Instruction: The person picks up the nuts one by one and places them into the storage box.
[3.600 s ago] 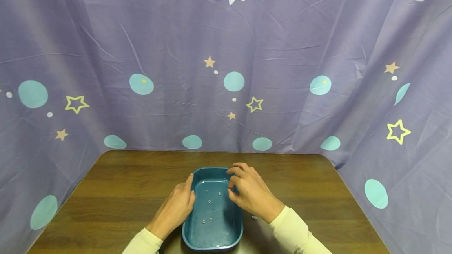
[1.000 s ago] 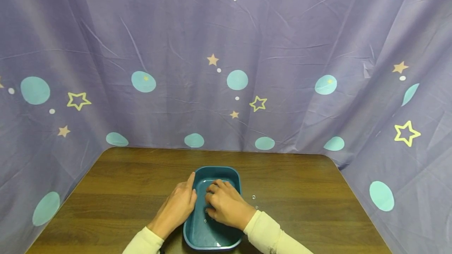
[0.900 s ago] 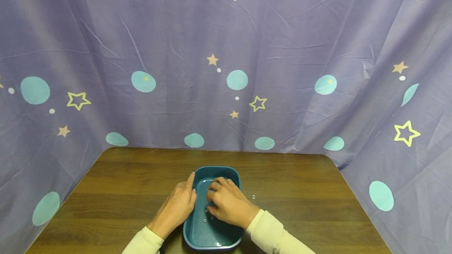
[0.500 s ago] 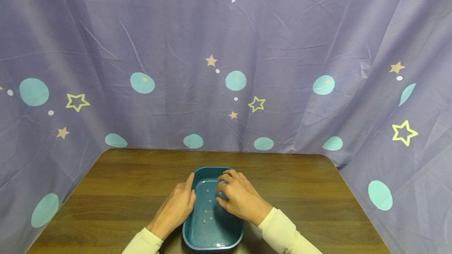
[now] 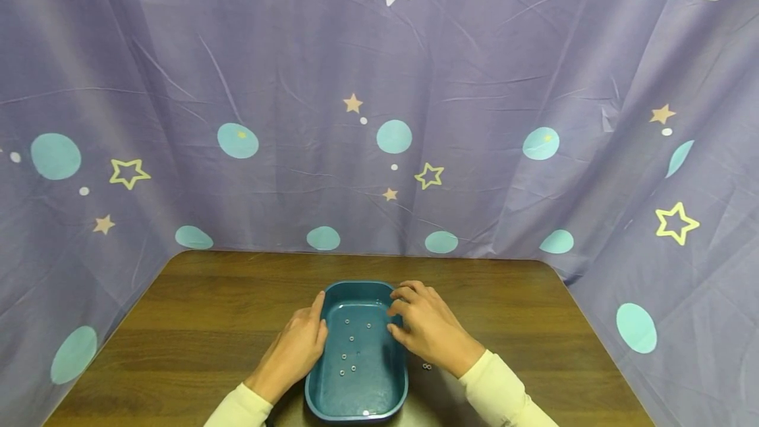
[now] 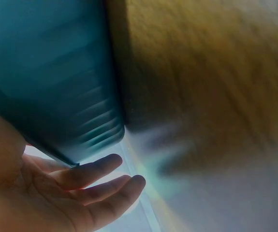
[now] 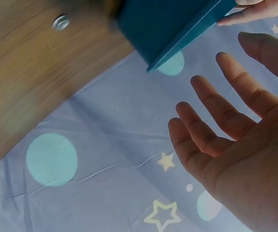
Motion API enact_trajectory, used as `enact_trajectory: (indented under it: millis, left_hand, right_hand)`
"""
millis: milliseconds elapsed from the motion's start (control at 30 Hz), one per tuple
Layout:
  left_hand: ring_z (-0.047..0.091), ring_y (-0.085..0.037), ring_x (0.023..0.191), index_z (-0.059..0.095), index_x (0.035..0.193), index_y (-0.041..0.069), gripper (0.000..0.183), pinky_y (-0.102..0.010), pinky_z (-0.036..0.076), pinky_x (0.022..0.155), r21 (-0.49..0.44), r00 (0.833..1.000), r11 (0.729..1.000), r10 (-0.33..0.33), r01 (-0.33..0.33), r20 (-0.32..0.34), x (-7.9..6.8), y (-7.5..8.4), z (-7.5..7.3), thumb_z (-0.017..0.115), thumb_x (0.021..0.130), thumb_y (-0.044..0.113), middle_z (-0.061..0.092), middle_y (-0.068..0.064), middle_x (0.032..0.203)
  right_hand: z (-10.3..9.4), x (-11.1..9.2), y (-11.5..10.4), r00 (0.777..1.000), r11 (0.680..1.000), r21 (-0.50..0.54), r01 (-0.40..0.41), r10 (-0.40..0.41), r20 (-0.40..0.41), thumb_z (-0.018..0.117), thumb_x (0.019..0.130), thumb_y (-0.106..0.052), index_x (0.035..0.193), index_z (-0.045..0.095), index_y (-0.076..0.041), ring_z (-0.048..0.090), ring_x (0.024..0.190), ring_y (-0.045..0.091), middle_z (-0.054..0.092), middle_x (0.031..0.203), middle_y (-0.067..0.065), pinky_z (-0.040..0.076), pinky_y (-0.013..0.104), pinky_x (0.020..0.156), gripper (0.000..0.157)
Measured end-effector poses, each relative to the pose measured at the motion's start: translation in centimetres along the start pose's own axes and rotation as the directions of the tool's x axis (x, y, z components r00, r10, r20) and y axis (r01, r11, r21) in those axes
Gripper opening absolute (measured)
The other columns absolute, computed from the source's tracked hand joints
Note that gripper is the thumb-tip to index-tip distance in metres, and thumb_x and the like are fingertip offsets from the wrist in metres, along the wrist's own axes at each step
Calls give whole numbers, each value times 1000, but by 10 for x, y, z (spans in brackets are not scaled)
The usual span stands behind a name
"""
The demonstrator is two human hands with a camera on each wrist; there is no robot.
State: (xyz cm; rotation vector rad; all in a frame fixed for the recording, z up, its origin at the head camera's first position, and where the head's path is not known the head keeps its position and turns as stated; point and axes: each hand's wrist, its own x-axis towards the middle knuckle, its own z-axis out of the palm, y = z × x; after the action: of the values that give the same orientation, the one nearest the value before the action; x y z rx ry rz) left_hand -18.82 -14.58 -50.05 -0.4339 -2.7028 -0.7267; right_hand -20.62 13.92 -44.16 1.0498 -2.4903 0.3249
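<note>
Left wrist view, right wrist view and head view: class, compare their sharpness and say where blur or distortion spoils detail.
Head view: sharp, evenly lit; the small rings in the teal tray read clearly, though the curtain bows toward the edges. Left wrist view: heavy motion blur smears tray and table; only the left hand is fairly clear. Right wrist view: right hand dim and shaded, table slightly blurred.

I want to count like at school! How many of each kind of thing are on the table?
Tray: 1
Hands: 2, left hand and right hand
Small rings in the tray: 6 clear to see
Small rings on the table: 2
Total: 11
</note>
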Motion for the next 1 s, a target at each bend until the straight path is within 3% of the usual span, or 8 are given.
enact_trajectory:
  millis: [467, 1000]
  left_hand:
    - [70, -46, 122, 48, 156, -16, 58, -59, 57, 106, 3, 1000, 1000, 9, -9, -5, 0, 0, 0, 65, 104, 4, 71, -33, 130]
    - [71, -48, 121, 48, 155, -16, 57, -61, 58, 104, 8, 1000, 1000, 26, -26, -16, 0, 1, 0, 66, 104, 3, 71, -34, 128]
  right_hand:
    - [-10, -21, 25, 999, 999, -27, -44, 43, -22, 93, 86, -23, 95, 82, -16, 66, 127, 31, 78, 124, 6, 58, 49, 97, 17]
    - [-7, -50, 43, 998, 997, -48, -62, 62, -15, 89, 86, -18, 90, 80, -19, 68, 117, 30, 78, 119, 6, 59, 50, 89, 10]
